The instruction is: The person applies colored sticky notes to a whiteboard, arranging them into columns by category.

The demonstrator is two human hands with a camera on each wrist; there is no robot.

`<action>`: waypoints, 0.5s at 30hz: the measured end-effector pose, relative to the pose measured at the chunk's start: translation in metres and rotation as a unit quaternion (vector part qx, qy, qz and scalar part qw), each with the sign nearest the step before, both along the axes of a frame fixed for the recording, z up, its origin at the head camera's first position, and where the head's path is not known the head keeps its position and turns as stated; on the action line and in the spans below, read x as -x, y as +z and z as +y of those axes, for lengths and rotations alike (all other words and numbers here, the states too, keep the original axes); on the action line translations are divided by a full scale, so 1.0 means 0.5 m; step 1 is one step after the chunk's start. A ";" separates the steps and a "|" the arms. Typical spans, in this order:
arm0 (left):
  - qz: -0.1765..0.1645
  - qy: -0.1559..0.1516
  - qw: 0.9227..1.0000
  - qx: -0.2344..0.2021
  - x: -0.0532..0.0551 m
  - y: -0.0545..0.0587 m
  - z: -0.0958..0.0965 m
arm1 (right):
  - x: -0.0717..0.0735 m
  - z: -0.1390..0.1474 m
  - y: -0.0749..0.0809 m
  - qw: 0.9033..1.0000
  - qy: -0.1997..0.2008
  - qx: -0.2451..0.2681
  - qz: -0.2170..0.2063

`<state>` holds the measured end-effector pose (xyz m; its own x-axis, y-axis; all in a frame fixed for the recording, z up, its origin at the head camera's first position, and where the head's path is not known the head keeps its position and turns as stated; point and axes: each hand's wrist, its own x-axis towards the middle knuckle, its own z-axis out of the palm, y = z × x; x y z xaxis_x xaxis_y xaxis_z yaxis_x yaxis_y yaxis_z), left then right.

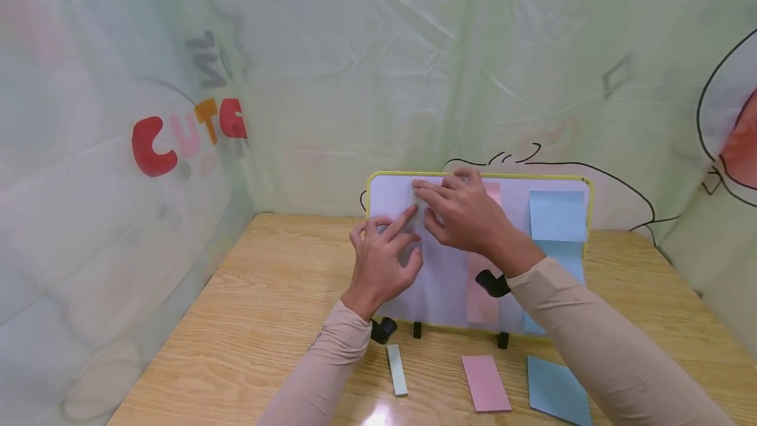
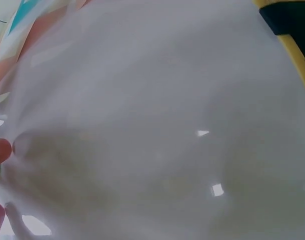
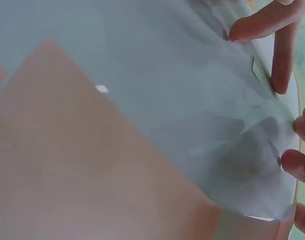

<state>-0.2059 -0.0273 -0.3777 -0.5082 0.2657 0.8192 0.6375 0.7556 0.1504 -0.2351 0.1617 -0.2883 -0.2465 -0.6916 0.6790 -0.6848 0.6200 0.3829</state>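
Note:
A whiteboard (image 1: 443, 288) with a yellow frame stands upright on the table. My right hand (image 1: 464, 212) reaches across its upper part, fingertips touching the surface near the top left. Just below, my left hand (image 1: 384, 265) points its index finger at the same spot, with the other fingers loosely bent. A narrow pale green sticky note (image 3: 261, 75) lies on the board between the fingertips, partly hidden by them. Pink sticky notes (image 1: 483, 298) run down the board's middle, partly behind the right hand. Blue sticky notes (image 1: 558, 215) line its right side.
In front of the board lie a narrow pale green sticky pad (image 1: 397, 371), a pink pad (image 1: 486, 383) and a blue pad (image 1: 556, 386), the last partly behind my right sleeve. Black feet (image 1: 503, 340) hold up the board. A printed curtain (image 1: 355, 84) hangs behind the table.

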 end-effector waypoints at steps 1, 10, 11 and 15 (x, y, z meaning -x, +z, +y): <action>0.001 0.000 1.000 -0.002 0.001 -0.001 0.000 | 0.000 0.000 0.000 1.000 0.001 0.002 0.001; 0.013 0.000 1.000 -0.010 0.001 -0.004 -0.002 | 0.003 0.003 -0.003 0.999 0.027 0.034 0.021; 0.014 -0.002 1.000 -0.013 0.001 -0.004 -0.003 | 0.004 0.004 -0.004 0.999 0.029 0.038 0.024; 0.014 -0.013 0.999 -0.030 0.001 -0.005 -0.009 | 0.007 -0.001 -0.010 0.998 0.035 0.041 0.044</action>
